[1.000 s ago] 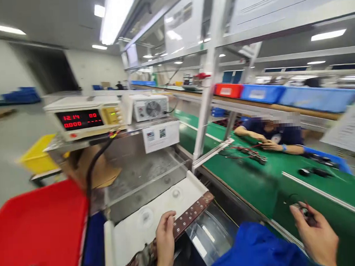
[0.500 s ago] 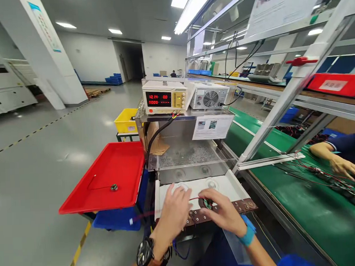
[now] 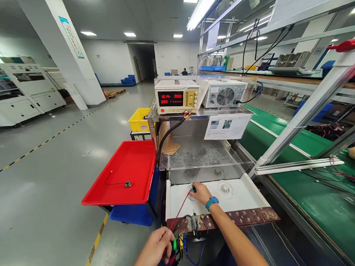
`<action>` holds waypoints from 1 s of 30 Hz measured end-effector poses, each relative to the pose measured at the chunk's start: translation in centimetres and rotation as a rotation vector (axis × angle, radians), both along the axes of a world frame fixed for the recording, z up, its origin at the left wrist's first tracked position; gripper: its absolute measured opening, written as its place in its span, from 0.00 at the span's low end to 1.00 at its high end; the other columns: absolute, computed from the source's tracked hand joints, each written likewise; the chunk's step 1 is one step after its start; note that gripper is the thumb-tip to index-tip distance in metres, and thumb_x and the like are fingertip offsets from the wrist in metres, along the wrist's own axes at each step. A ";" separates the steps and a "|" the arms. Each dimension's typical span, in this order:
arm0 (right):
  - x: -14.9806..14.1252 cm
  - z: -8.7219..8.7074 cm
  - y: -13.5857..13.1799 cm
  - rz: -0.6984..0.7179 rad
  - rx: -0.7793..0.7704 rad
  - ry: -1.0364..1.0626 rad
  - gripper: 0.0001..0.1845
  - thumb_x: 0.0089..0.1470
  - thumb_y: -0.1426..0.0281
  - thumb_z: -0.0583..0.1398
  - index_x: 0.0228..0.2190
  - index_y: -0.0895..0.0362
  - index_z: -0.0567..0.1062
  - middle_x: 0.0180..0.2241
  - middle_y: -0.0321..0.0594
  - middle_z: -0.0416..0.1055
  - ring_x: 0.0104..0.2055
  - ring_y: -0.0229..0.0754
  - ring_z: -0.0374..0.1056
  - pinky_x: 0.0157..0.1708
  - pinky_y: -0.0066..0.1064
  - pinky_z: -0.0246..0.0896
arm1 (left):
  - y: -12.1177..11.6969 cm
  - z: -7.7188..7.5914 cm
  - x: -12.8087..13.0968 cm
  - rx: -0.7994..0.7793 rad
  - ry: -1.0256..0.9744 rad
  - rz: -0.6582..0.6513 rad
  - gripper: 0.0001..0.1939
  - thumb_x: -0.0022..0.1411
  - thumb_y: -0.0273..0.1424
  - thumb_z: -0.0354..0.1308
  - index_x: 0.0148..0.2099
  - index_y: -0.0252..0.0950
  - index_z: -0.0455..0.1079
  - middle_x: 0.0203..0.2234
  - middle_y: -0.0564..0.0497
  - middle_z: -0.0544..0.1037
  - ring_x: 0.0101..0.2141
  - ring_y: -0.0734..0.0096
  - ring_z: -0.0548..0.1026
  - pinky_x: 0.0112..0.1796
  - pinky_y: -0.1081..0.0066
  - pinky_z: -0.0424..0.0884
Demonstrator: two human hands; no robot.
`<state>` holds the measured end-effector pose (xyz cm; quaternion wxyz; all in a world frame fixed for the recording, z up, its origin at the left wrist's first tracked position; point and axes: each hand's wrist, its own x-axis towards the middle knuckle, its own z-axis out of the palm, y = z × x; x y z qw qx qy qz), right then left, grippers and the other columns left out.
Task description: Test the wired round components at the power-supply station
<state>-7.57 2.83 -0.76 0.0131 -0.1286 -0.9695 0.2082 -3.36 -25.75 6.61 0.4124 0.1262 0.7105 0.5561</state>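
Observation:
My right hand (image 3: 201,194) pinches a small dark round part with a green circuit board (image 3: 193,189), right over the left round seat of the white fixture (image 3: 211,204). From that part a thin red wire (image 3: 182,206) runs taut down to my left hand (image 3: 159,243). My left fingers are closed on the wire near the fixture's front-left corner; its end is hidden there. Along the front edge lies a brown strip (image 3: 237,216) with metal eyelets and a small metal connector piece (image 3: 194,222). The right-hand round seat (image 3: 226,189) shows bare.
At left, a red tray (image 3: 134,158) holds a similar round part (image 3: 127,184) with its wire. Behind the fixture stands a power supply (image 3: 177,97) with red digits. Coloured clips (image 3: 181,242) hang below the strip. A green conveyor (image 3: 324,205) and a slanted post (image 3: 300,116) flank the right.
My right hand has carried the round part leftward and forward to the left seat. My left hand has drawn back toward me, stretching the wire. The view has turned left.

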 end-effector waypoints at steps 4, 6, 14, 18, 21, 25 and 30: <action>0.2 0.4 0.0 -0.018 0.085 -0.079 0.16 0.56 0.59 0.61 0.40 0.58 0.75 0.45 0.47 0.75 0.45 0.46 0.71 0.43 0.29 0.59 | 2.5 0.4 2.3 0.203 -0.325 0.018 0.26 0.52 0.56 0.57 0.34 0.36 0.65 0.15 0.58 0.69 0.13 0.81 0.60 0.17 0.77 0.50; 0.3 0.7 -0.1 -0.024 0.113 -0.112 0.18 0.55 0.57 0.61 0.40 0.57 0.75 0.46 0.48 0.74 0.44 0.46 0.71 0.42 0.30 0.59 | 4.3 1.2 2.8 0.262 -0.409 0.007 0.24 0.53 0.53 0.59 0.35 0.36 0.65 0.17 0.56 0.72 0.13 0.83 0.61 0.15 0.78 0.47; 0.6 0.3 0.3 -0.027 0.102 -0.138 0.22 0.55 0.51 0.59 0.42 0.56 0.74 0.44 0.46 0.75 0.43 0.46 0.71 0.39 0.32 0.58 | 10.7 2.5 1.3 0.396 -0.291 0.096 0.25 0.51 0.50 0.64 0.37 0.34 0.66 0.27 0.53 0.74 0.22 0.80 0.71 0.22 0.78 0.65; 0.6 0.2 0.7 -0.027 0.068 -0.136 0.21 0.55 0.53 0.59 0.42 0.55 0.73 0.44 0.45 0.75 0.43 0.46 0.71 0.39 0.31 0.57 | 12.6 0.6 -0.5 0.349 -0.128 0.095 0.24 0.51 0.49 0.63 0.37 0.33 0.67 0.23 0.55 0.72 0.23 0.75 0.72 0.27 0.73 0.70; 0.4 0.0 0.9 -0.033 0.037 -0.137 0.19 0.54 0.55 0.59 0.42 0.55 0.72 0.43 0.44 0.75 0.41 0.45 0.71 0.37 0.31 0.56 | 13.9 -0.9 -1.9 0.232 0.129 0.028 0.17 0.55 0.44 0.58 0.36 0.33 0.70 0.23 0.53 0.74 0.26 0.71 0.73 0.28 0.71 0.69; 0.3 -0.7 1.1 -0.036 0.005 -0.099 0.19 0.55 0.54 0.58 0.42 0.55 0.72 0.42 0.43 0.76 0.40 0.44 0.71 0.36 0.31 0.55 | 15.0 -2.4 -2.9 0.072 0.484 -0.125 0.10 0.56 0.34 0.54 0.32 0.35 0.74 0.28 0.50 0.79 0.30 0.69 0.73 0.34 0.70 0.67; 0.2 -1.2 1.3 -0.032 -0.020 -0.097 0.20 0.54 0.55 0.59 0.43 0.55 0.71 0.43 0.44 0.76 0.41 0.44 0.71 0.37 0.31 0.55 | 15.2 -3.6 -2.8 0.004 0.521 -0.151 0.11 0.56 0.33 0.53 0.32 0.35 0.75 0.27 0.51 0.80 0.30 0.67 0.74 0.35 0.69 0.66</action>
